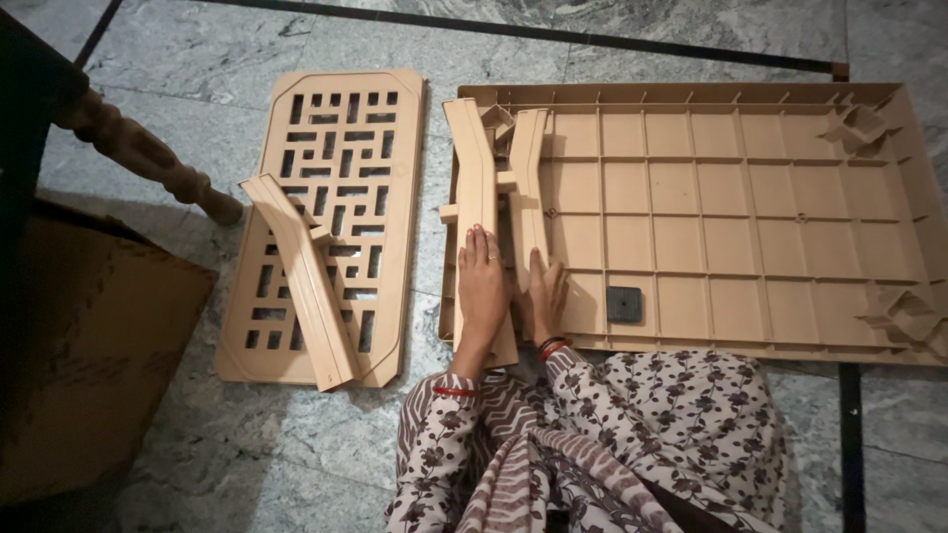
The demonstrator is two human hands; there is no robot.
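The person is kneeling on the marble floor [612, 49] and working at the left end of a large tan plastic tabletop panel [750, 207], which is lying upside down so its ribbed grid of cells is facing up. 2 tan leg pieces are lying on that end, side by side and running away from the person: the left leg piece [476, 178] and the right leg piece [529, 168], with a short stub joining or touching between them. The left hand [482, 286] is resting flat on the near part of the left leg piece, fingers stretched out and together, pressing down rather than closing around it; its grip is open, holding nothing. The right hand [545, 293] is lying just beside it at the near end of the right leg piece, fingers also spread flat against the plastic, so neither hand is clasping anything. Judging from this, the step in hand looks like seating or aligning these 2 legs against the underside of the panel, and a next move would call for steady downward pressure with the pieces kept square to the ribs. Well apart to the left, a slotted lattice shelf panel [336, 197] is lying on the floor with a third leg piece [301, 276] lying diagonally across it. A cardboard box [89, 365] and a turned wooden furniture leg [148, 158] are standing at the far left.
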